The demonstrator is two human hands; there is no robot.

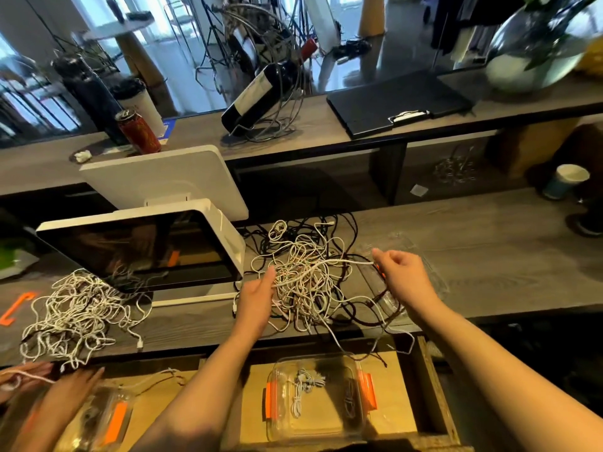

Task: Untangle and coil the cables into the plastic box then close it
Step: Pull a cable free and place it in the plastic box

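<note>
Your right hand pinches a limp white cable near its end (light, snag-prone); your left hand, fingers straight, steadies the tangle.

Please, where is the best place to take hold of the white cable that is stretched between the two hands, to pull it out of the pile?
Probably at its free end, where the right hand already pinches the white cable, coming from the right side. There the strand runs taut and alone; toward the left hand it sinks into the tangled pile, where a grip would catch other loops.
</note>
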